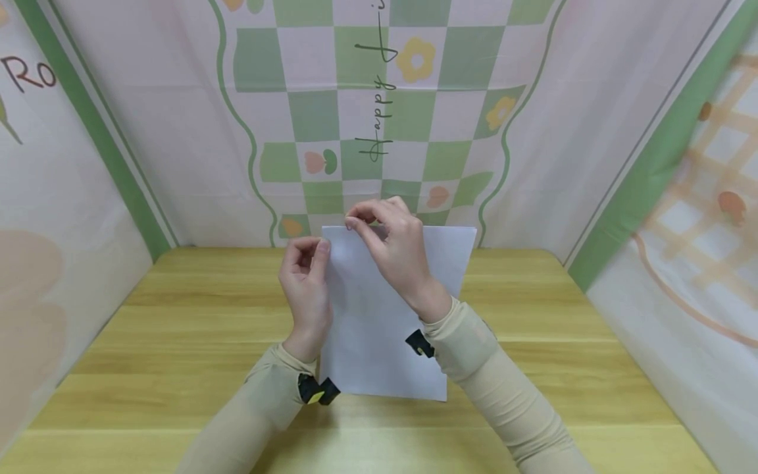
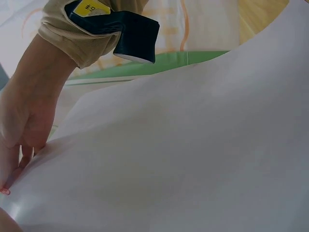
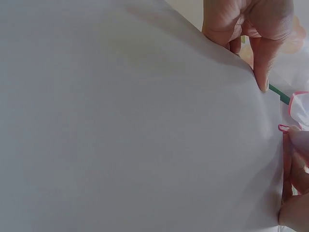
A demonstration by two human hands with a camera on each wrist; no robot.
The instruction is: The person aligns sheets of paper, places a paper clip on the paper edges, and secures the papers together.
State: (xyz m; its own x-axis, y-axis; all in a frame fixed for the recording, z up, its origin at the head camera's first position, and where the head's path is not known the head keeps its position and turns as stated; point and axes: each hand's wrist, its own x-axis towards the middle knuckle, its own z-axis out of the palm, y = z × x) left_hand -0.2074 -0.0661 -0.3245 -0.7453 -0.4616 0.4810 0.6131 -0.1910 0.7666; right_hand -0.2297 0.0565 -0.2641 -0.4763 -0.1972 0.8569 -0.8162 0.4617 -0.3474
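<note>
White paper is held upright above the table, and how many sheets it has I cannot tell. My left hand pinches its left edge near the top corner, the thumb lying on the near face. Above the top edge, close to that corner, my right hand pinches a small pink-red paper clip between thumb and forefinger. In the right wrist view the clip's looped end meets the paper's edge; whether it has slid onto the paper is unclear. The clip also shows at the left wrist view's edge.
A wood-grain table lies beneath both arms. Behind it hangs a green-and-white checked cloth, with printed cloth walls at both sides. Black wrist cameras are strapped over the beige sleeves.
</note>
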